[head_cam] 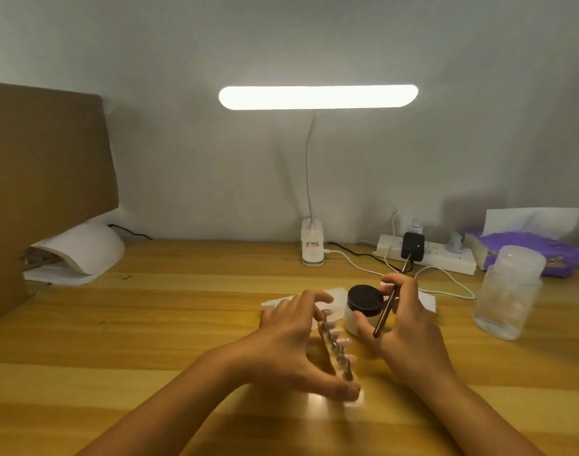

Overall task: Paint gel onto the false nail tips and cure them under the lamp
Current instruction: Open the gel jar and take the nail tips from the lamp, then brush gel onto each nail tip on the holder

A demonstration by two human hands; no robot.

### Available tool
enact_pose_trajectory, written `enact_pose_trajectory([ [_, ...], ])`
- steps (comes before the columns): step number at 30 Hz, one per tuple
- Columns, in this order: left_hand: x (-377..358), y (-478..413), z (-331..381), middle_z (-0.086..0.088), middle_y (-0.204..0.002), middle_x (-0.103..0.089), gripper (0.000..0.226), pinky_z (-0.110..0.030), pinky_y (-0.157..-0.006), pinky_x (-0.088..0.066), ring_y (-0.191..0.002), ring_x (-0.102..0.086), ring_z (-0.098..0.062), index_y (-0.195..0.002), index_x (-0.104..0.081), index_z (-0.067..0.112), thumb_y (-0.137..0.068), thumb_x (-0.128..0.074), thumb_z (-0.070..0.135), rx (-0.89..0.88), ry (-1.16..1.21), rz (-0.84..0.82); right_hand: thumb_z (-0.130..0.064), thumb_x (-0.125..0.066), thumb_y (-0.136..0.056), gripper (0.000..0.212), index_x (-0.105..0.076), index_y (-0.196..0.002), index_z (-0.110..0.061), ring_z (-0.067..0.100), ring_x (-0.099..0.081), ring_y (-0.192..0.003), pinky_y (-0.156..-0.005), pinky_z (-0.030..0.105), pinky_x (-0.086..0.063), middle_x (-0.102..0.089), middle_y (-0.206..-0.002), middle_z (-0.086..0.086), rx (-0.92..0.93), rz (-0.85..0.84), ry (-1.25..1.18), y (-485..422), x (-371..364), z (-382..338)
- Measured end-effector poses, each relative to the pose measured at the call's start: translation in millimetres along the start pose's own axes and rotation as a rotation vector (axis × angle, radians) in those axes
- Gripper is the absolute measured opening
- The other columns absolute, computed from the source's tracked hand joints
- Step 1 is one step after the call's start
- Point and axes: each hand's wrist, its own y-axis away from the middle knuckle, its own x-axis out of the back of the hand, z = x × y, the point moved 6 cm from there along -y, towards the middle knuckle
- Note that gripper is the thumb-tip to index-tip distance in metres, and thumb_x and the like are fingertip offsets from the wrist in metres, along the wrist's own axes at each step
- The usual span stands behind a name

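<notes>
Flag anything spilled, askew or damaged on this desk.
Nothing looks spilled or broken. The jar stands upright, black lid on, gripped by the right hand, which also holds the brush. The left hand holds the strip of nail tips by its ends. Only oddity: a cardboard sheet leans over the white domed lamp, far left.

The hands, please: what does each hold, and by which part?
Left hand grips the nail-tip strip by its ends; right hand holds the jar by its side, brush shaft between fingers.
</notes>
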Motion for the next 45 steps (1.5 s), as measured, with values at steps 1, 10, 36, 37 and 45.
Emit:
enact_pose_trajectory([
  [1, 1, -5, -5, 0.012, -0.141, -0.032, 0.105, -0.039, -0.114, -0.022, -0.133, -0.028, -0.014, -0.141, -0.014, 0.045, -0.063, -0.081, 0.064, 0.013, -0.028, 0.042, -0.052, -0.077, -0.073, 0.073, -0.027, -0.125, -0.038, 0.008, -0.053, -0.092, -0.072, 0.024, -0.049, -0.052, -0.111, -0.013, 0.000, -0.004, 0.009, 0, 1, 0],
  [10, -12, -17, -35, 0.015, -0.146, -0.029, 0.109, -0.031, -0.112, -0.019, -0.133, -0.026, -0.008, -0.142, -0.010, 0.043, -0.060, -0.076, 0.073, 0.020, -0.064, 0.217, -0.049, -0.075, -0.076, 0.073, -0.028, -0.129, -0.034, 0.008, -0.056, -0.089, -0.067, 0.020, -0.047, -0.059, -0.124, -0.003, 0.133, -0.011, 0.131, 0, 7, -5],
  [36, -7, -8, -39, 0.015, -0.126, -0.056, 0.055, -0.028, -0.097, -0.042, -0.114, -0.052, -0.009, -0.117, -0.027, 0.040, -0.074, -0.054, 0.062, -0.012, -0.140, 0.435, -0.030, -0.047, -0.101, 0.022, -0.056, -0.090, -0.013, 0.020, -0.055, -0.069, -0.069, 0.047, -0.048, -0.058, -0.077, -0.001, 0.036, 0.224, 0.073, 4, 55, -2],
  [37, -7, -9, -40, 0.014, -0.124, -0.056, 0.053, -0.030, -0.096, -0.044, -0.112, -0.052, -0.010, -0.115, -0.028, 0.040, -0.073, -0.054, 0.060, -0.004, -0.128, 0.432, -0.024, -0.050, -0.099, 0.015, -0.056, -0.090, -0.014, 0.021, -0.055, -0.071, -0.072, 0.049, -0.048, -0.058, -0.079, 0.000, 0.026, 0.209, 0.102, 4, 54, 0],
  [45, -7, -12, -41, 0.020, -0.122, -0.051, 0.058, -0.028, -0.095, -0.044, -0.111, -0.050, -0.004, -0.116, -0.028, 0.043, -0.076, -0.064, 0.065, 0.016, -0.093, 0.424, -0.016, -0.061, -0.090, 0.004, -0.057, -0.091, -0.016, 0.023, -0.057, -0.078, -0.077, 0.044, -0.048, -0.061, -0.084, 0.002, -0.028, 0.055, 0.291, 3, 45, 5],
])
